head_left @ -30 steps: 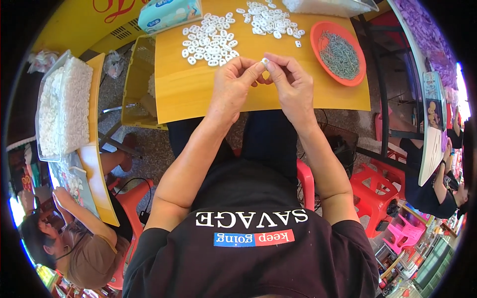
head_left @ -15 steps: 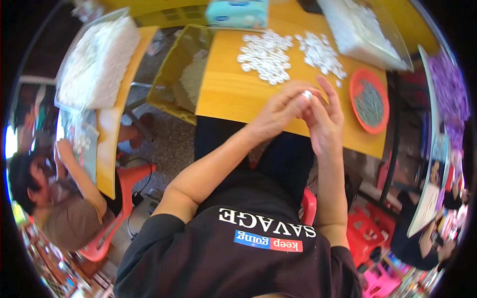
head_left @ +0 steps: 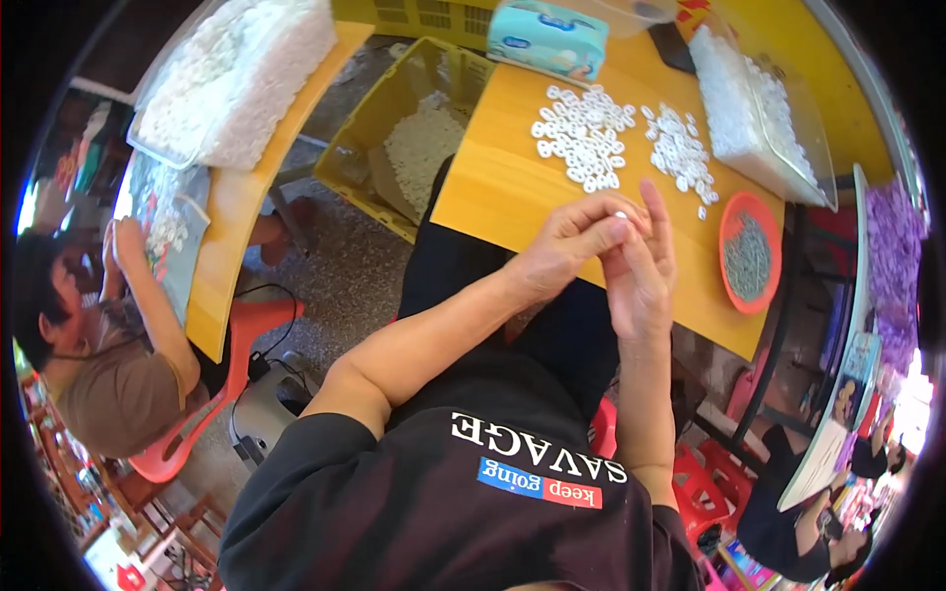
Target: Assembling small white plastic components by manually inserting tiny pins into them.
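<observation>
In front of my body, above the near edge of the yellow table (head_left: 493, 202), my two hands meet. The thumb and fingers of my left hand (head_left: 572, 246) pinch a small white plastic piece (head_left: 621, 215). My right hand (head_left: 639, 291) has its thumb and fingertips closed at the same piece, with one finger raised. The fingers hide most of the piece. Beyond them lies a pile of white ring-shaped pieces (head_left: 583, 138), with a pile of smaller white pieces (head_left: 680, 156) to its right. A red-orange bowl (head_left: 749, 304) of thin grey metal parts stands beside my right hand.
A blue tissue pack (head_left: 548, 39) and a clear bin (head_left: 744, 118) of white pieces stand at the back. Left of the table is a yellow crate (head_left: 340, 163). Another person (head_left: 128, 364) works at a side table holding a second clear bin (head_left: 236, 84).
My view has shifted, so the table and its piles appear further right and lower. My hands stay together around the small white piece.
</observation>
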Tool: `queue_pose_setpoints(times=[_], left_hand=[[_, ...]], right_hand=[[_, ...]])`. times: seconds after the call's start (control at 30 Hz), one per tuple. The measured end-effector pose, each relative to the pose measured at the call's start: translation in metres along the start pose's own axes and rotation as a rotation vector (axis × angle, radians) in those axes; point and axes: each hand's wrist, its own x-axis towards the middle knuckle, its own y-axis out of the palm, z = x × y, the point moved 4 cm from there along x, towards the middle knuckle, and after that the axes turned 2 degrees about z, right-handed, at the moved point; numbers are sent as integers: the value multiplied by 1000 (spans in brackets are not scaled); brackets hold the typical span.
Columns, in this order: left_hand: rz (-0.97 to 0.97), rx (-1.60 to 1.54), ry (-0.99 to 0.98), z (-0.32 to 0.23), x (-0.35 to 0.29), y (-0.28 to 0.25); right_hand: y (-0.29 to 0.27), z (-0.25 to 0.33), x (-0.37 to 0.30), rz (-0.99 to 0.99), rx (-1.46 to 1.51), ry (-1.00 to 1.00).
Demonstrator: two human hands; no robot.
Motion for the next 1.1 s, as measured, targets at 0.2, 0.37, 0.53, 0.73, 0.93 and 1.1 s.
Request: queue_pose_setpoints(times=[0.2, 0.37, 0.53, 0.73, 0.93, 1.1], left_hand=[[-12, 77, -138, -19, -5, -15], [-247, 545, 58, -81, 6, -68], [-493, 1234, 180, -140, 15, -139], [-443, 1007, 215, -113, 17, -115], [-175, 849, 58, -44, 15, -44], [-1, 702, -9, 18, 26, -11]], right_hand=[[6, -14, 4, -13, 51, 103], [-25, 3, 15, -91, -623, -54], [-59, 23, 37, -250, -963, -186], [-76, 41, 54, -279, -1393, -373], [-107, 65, 49, -451, -1605, -435], [-98, 56, 56, -336, -1762, -465]])
